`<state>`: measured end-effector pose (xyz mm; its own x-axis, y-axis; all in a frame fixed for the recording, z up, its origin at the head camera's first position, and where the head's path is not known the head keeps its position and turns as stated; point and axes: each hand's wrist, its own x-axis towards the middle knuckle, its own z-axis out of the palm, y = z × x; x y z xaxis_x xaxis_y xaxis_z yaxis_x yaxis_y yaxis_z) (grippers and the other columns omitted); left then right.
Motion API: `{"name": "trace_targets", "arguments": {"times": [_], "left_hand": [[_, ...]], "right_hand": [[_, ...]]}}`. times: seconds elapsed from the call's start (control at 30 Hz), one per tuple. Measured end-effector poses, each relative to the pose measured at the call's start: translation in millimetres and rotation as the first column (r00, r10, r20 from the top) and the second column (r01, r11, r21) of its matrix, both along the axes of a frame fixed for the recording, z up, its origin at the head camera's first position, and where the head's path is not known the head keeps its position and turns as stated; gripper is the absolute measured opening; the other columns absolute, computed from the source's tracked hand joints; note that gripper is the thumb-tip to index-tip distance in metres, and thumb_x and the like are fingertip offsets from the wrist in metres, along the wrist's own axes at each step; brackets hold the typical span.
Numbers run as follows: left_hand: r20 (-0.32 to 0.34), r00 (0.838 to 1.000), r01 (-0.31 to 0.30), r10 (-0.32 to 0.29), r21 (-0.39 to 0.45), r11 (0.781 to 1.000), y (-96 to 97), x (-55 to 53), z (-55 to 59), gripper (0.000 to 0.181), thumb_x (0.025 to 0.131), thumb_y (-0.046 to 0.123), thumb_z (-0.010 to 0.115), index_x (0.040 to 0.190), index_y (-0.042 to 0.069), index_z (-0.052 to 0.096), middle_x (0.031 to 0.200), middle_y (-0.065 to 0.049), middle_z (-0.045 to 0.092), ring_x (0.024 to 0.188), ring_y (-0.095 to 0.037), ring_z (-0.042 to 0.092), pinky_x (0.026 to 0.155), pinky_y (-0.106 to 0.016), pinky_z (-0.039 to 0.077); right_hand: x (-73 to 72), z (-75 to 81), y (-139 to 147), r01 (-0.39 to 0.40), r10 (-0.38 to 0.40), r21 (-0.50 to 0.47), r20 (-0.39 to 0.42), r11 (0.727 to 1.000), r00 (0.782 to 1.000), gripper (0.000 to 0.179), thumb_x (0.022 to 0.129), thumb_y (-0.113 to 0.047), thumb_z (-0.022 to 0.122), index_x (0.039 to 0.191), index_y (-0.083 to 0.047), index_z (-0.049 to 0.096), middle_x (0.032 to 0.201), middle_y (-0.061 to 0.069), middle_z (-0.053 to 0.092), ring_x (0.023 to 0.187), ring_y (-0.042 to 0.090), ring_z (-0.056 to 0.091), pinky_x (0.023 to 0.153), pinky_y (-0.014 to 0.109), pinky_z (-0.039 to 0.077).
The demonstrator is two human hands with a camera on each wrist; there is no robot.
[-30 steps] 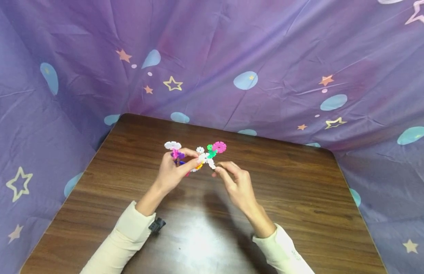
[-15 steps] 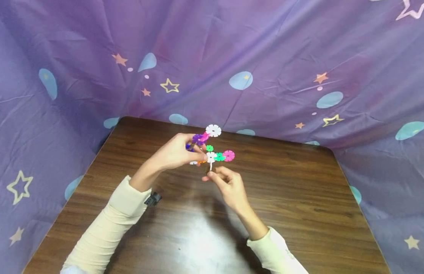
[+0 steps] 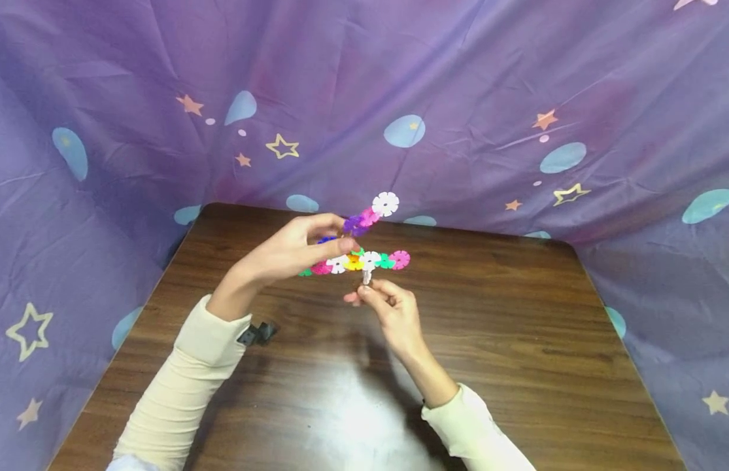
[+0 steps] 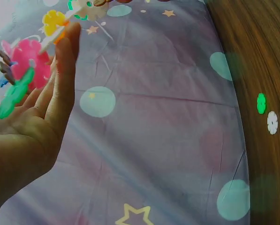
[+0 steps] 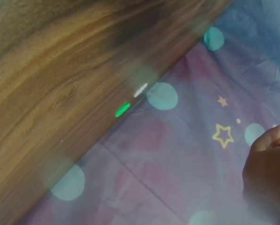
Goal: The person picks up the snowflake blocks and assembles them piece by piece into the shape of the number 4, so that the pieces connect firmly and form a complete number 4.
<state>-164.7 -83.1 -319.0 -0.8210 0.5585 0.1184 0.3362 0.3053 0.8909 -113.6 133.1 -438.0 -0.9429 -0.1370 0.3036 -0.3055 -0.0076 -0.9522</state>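
Observation:
In the head view, a figure of joined snowflake discs is held over the table between both hands. Its level row runs from a green disc (image 3: 305, 272) through pink, white, a yellow disc (image 3: 355, 261) and more, to a pink disc (image 3: 401, 260). An upper branch of purple discs (image 3: 356, 226) and pink ends in a white disc (image 3: 386, 204). My left hand (image 3: 282, 252) holds the branch near the purple discs, its thumb over the row. My right hand (image 3: 393, 314) pinches the white stem disc (image 3: 367, 277) below the row. The left wrist view shows a pink disc (image 4: 29, 63) by the palm.
The brown wooden table (image 3: 488, 340) lies beneath, with a purple star-printed curtain (image 3: 458, 78) along its far edge. A loose green disc (image 4: 261, 103) and a loose white disc (image 4: 272, 123) lie on the table near that edge. A black clip (image 3: 258, 333) sits at the left cuff.
My left hand has risen and turned, swinging the upper branch up and to the right. The disc row has come level, with more of it showing. My right hand keeps its pinch below.

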Motion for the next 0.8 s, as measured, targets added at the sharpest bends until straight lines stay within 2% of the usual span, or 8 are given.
{"name": "trace_targets", "arguments": {"times": [0.1,0.2,0.37,0.5,0.57,0.67,0.73,0.8], "left_hand": [[0.001,1.0,0.025,-0.025,0.053,0.998,-1.8,-1.3,-1.0,0.053,0.099,0.057,0.061,0.129,0.013,0.065,0.122,-0.005,0.074,0.118,-0.021,0.065,0.101,-0.041,0.053],[0.004,1.0,0.01,-0.011,0.146,0.989,-5.8,-1.9,-4.1,0.083,0.097,0.077,0.038,0.136,0.008,0.062,0.13,-0.01,0.072,0.131,-0.024,0.06,0.111,-0.048,0.047],[0.183,0.983,-0.101,0.027,0.409,0.907,-14.6,-2.6,-26.4,0.095,0.103,0.071,0.013,0.143,-0.005,0.053,0.144,-0.017,0.061,0.131,-0.023,0.057,0.114,-0.044,0.044],[0.377,0.926,-0.237,0.006,0.571,0.786,-10.1,-1.2,-58.1,0.07,0.111,0.051,0.022,0.14,-0.005,0.052,0.137,-0.011,0.06,0.117,-0.019,0.065,0.104,-0.041,0.055],[0.422,0.906,-0.293,0.016,0.6,0.744,-2.4,0.3,-73.2,0.046,0.113,0.034,0.034,0.131,-0.002,0.057,0.128,-0.006,0.064,0.109,-0.018,0.07,0.1,-0.042,0.059],[0.412,0.91,-0.308,0.052,0.587,0.749,11.9,6.5,-89.4,0.021,0.105,0.01,0.053,0.12,-0.001,0.064,0.114,-0.001,0.072,0.102,-0.017,0.073,0.099,-0.043,0.059],[0.36,0.932,-0.265,0.049,0.583,0.768,23.6,13.2,-92.1,0.02,0.098,0.001,0.06,0.116,0.003,0.068,0.107,0.0,0.076,0.101,-0.014,0.072,0.1,-0.039,0.058],[0.319,0.948,-0.23,0.025,0.626,0.745,35.3,20.8,-89.5,0.028,0.093,-0.004,0.064,0.116,0.009,0.071,0.107,0.001,0.076,0.098,-0.013,0.071,0.095,-0.034,0.059]], "right_hand": [[-0.3,2.0,1,-0.003,0.003,-0.024,0.006,1.0,1.0,0.018,0.1,-0.009,0.066,0.104,0.008,0.071,0.09,0.016,0.08,0.086,0.03,0.078,0.093,0.031,0.061],[-0.1,3.4,1,-0.01,0.011,-0.053,0.013,0.999,1.0,0.016,0.1,-0.008,0.065,0.104,0.007,0.072,0.088,0.007,0.081,0.085,0.028,0.078,0.094,0.032,0.061],[-0.4,7.4,3,-0.018,0.018,-0.083,0.0,0.996,1.0,0.016,0.1,-0.005,0.064,0.104,0.01,0.07,0.088,0.003,0.081,0.083,0.021,0.078,0.093,0.034,0.062],[-1.5,11.6,5,-0.005,0.004,-0.07,-0.004,0.998,1.0,0.017,0.1,-0.004,0.064,0.103,0.012,0.068,0.089,0.008,0.081,0.083,0.019,0.078,0.094,0.033,0.062],[-2.1,13.8,6,0.005,-0.006,-0.06,-0.006,0.998,1.0,0.018,0.099,-0.005,0.064,0.103,0.012,0.068,0.088,0.008,0.081,0.083,0.018,0.078,0.094,0.032,0.061],[-2.1,16.8,6,0.006,-0.006,-0.061,-0.013,0.998,1.0,0.019,0.1,-0.005,0.064,0.104,0.013,0.068,0.088,0.004,0.081,0.084,0.015,0.078,0.094,0.032,0.062],[-1.9,18.1,5,0.004,-0.005,-0.068,-0.022,0.998,1.0,0.019,0.099,-0.003,0.063,0.105,0.015,0.068,0.086,-0.003,0.081,0.082,0.011,0.077,0.092,0.031,0.062],[-1.6,18.3,3,0.015,-0.017,-0.067,-0.026,0.998,1.0,0.019,0.099,-0.001,0.063,0.105,0.016,0.068,0.084,-0.009,0.08,0.081,0.008,0.076,0.09,0.029,0.062]]}}
